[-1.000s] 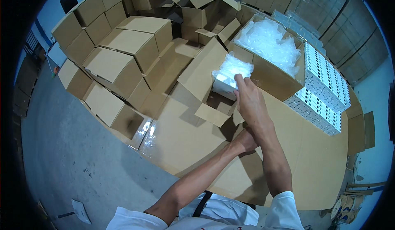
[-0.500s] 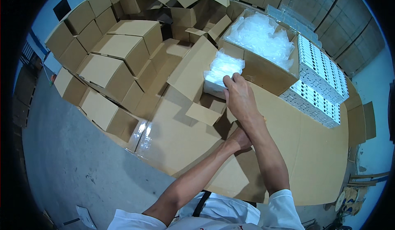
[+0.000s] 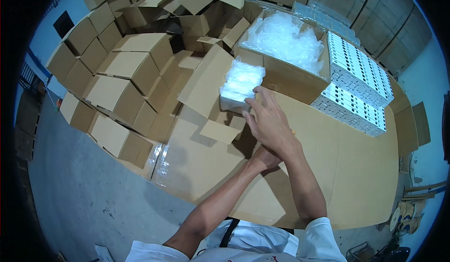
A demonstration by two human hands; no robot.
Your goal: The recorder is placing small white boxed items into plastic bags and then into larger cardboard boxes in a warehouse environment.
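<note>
Hands working over a flattened cardboard sheet, white wrapped bundle just beyond.

Lower centre: left hand is lying mostly hidden under the right wrist, grip impossible to tell. Right hand is spreading its fingers wide, fingertips touching the near edge of a white plastic-wrapped bundle sitting at centre frame in an open carton. Beyond, upper centre, a brown box is holding crumpled clear bags. Upper right, white perforated trays are lying stacked. Upper left, sealed brown cartons are standing in rows.
</note>
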